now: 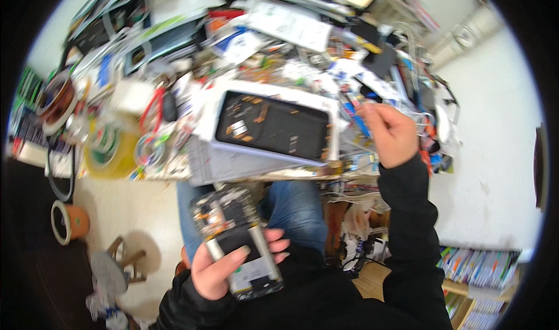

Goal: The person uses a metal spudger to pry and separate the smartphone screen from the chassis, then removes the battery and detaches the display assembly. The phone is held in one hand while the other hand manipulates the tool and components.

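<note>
- While clutter buries most of it, one surface spans the view before me, its papers, bags and parts too many and too blurred to count.
- One white tray or box, I cannot tell which, lies near the front edge with one phone shell on it, dark inside and lavender along its near side.
- One opened phone, innards exposed, is in my left hand, off the surface and above my lap; that hand grips it, thumb across the middle, fingers at the far edge.
- One bookshelf at lower right carries two rows of books, more than I can count.
- My right hand, the other of my two hands, is pinched closed beyond the shell's right end; blur keeps me from telling whether anything sits between the fingertips.
- One yellow round tub or tape roll, kind unclear, has a green-and-white patch at its middle.
- One orange pot stands at left; I cannot make out its contents.
- One blue strip lies just beside my right hand.
- Inside the shell: one white square and several orange-brown strips.
</note>
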The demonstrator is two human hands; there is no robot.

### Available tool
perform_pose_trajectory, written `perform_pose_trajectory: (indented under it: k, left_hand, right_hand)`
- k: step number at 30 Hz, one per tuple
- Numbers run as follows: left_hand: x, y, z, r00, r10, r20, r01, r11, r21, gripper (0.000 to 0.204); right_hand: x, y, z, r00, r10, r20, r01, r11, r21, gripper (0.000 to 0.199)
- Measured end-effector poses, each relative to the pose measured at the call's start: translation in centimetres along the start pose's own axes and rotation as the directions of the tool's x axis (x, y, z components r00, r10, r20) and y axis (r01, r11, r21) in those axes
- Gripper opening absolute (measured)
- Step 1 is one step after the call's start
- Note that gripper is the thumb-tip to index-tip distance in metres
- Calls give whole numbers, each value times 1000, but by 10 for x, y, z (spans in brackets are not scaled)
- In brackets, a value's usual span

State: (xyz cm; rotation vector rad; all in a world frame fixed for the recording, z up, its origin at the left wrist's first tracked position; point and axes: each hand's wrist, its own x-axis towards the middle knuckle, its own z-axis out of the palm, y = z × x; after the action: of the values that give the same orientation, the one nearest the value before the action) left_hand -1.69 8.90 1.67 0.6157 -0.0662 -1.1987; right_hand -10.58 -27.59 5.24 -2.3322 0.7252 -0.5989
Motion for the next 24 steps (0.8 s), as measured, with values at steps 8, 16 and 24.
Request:
perform_pose_trajectory:
  k: [8, 16, 24]
  left_hand:
    - [13, -12, -4, 997, 44, -62, -40, 998, 52, 67]
    - [14, -13, 2, 994, 57, -93, -47, 994, 100, 64]
    - [18, -16, 5, 997, 57, -60, -53, 996, 73, 63]
  right_hand:
    - [26, 29, -36, 991, 31, -133, -59, 976, -209, 27]
    - [37, 40, -29, 989, -55, -137, -2, 922, -387, 18]
    - [42, 40, -3, 1000, 23, 7, -11, 705, -709, 17]
